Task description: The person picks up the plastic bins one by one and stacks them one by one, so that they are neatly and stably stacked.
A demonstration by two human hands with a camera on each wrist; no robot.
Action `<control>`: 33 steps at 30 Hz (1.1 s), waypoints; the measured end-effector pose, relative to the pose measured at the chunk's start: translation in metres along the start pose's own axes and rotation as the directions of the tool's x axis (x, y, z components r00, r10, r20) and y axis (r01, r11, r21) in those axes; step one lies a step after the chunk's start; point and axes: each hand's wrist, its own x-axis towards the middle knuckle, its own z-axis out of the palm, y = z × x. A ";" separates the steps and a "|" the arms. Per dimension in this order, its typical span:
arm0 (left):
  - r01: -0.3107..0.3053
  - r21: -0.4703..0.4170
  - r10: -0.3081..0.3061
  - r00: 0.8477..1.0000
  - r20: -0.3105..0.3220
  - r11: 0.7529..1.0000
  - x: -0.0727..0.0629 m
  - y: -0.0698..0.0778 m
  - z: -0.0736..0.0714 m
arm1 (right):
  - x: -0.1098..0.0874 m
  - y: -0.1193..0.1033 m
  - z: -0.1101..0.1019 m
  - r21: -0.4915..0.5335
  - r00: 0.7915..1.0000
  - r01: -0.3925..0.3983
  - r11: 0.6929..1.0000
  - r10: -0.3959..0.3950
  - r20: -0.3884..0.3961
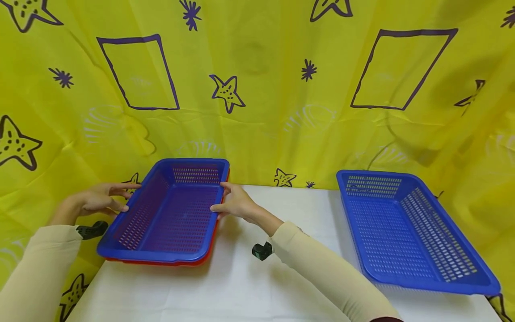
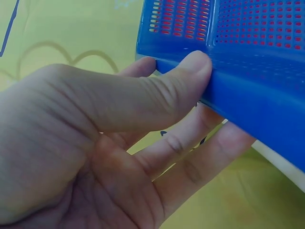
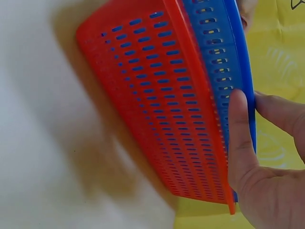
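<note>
On the left of the head view, a blue plastic basket [image 1: 183, 219] with slotted sides sits nested inside a red basket [image 3: 157, 90]. My left hand [image 1: 98, 200] pinches the blue basket's left rim, thumb on top and fingers below, as the left wrist view shows up close. On the opposite side my right hand [image 1: 238, 202] grips the right rim between thumb and fingers. In the right wrist view the blue rim stands a little above the red one. Most of the red basket is hidden from above by the blue one.
A second blue basket [image 1: 398, 241] stands at the right of the white table [image 1: 257, 286]. A yellow curtain [image 1: 261, 134] with starfish drawings hangs behind the table and down both sides.
</note>
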 end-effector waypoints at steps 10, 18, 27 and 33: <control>0.000 0.002 0.000 1.000 -0.016 1.000 0.003 0.000 0.003 | -0.001 0.005 -0.001 0.020 1.000 0.007 1.000 -0.007 0.009; -0.029 0.051 0.030 0.999 -0.019 0.998 0.003 -0.001 0.001 | -0.002 0.004 0.001 -0.060 1.000 0.030 0.998 -0.030 -0.003; -0.040 0.046 0.042 0.998 -0.049 0.998 0.003 -0.004 0.006 | -0.004 0.002 0.002 -0.195 0.997 0.071 0.978 -0.075 -0.018; -0.052 0.001 0.052 0.998 -0.036 0.999 0.001 -0.012 0.008 | -0.005 0.005 0.005 -0.190 0.997 0.071 0.979 -0.077 -0.021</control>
